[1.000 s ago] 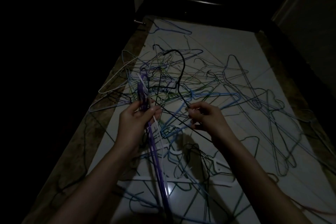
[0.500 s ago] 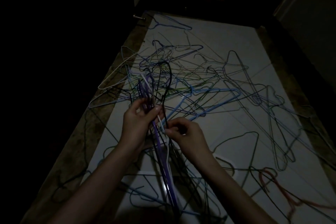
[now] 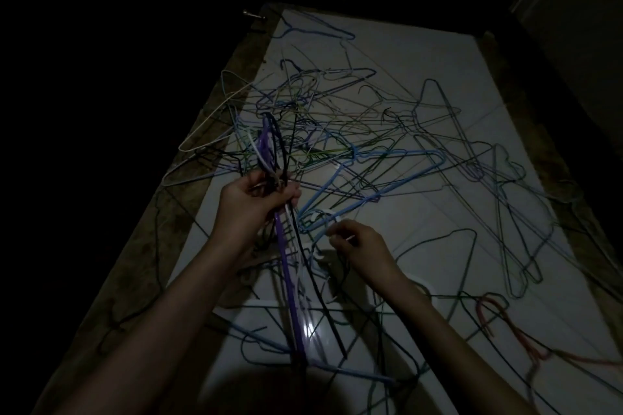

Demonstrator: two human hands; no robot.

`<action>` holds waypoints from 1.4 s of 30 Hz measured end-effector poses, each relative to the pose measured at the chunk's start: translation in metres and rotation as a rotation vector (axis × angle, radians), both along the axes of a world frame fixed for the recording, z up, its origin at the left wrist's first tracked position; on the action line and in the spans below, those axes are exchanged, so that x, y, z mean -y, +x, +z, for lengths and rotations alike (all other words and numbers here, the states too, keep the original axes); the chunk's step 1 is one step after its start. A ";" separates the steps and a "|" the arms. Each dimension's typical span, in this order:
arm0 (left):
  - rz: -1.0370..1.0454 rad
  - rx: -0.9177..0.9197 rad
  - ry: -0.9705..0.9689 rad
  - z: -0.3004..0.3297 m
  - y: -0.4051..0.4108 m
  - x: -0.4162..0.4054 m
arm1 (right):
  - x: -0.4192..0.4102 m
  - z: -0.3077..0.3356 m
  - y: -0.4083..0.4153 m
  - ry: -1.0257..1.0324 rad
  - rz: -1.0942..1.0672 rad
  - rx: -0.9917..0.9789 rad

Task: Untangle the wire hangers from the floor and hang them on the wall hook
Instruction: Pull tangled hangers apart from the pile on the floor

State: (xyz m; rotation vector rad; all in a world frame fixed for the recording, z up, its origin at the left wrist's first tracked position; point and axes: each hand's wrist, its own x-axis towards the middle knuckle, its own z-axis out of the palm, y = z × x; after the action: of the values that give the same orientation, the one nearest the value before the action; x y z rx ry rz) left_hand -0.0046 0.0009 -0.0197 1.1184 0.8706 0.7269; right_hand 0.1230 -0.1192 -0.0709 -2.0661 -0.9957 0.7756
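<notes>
My right hand (image 3: pixel 362 244) has dropped away from my left hand (image 3: pixel 254 202) since half a second ago, leaving the black hanger with the bunch (image 3: pixel 274 158) that the left hand grips. I read that as one more hanger freed and collected, so the untangling moves on while the hanging has not begun; no wall hook shows in this dim view. The left hand's fingers are curled round the hanger necks, hooks sticking up beyond it, purple, white and black wires trailing down toward me. The right hand now pinches a white hanger (image 3: pixel 323 216) just beyond its fingertips, lying against the blue hanger (image 3: pixel 387 158) that spreads farther out. Most of the hangers (image 3: pixel 448 152) remain a loose, crossed heap on the pale floor (image 3: pixel 397 54) beyond both hands, thin and springy-looking.
</notes>
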 end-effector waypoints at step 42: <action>0.018 -0.065 -0.001 0.009 -0.013 -0.004 | 0.006 0.024 0.048 0.184 -0.260 -0.043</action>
State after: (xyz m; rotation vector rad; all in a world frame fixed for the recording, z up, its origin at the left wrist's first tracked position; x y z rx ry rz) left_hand -0.0174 0.0052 -0.0112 1.1400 0.9364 0.7080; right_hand 0.1708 -0.1252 -0.0467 -1.9610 -0.7272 0.5697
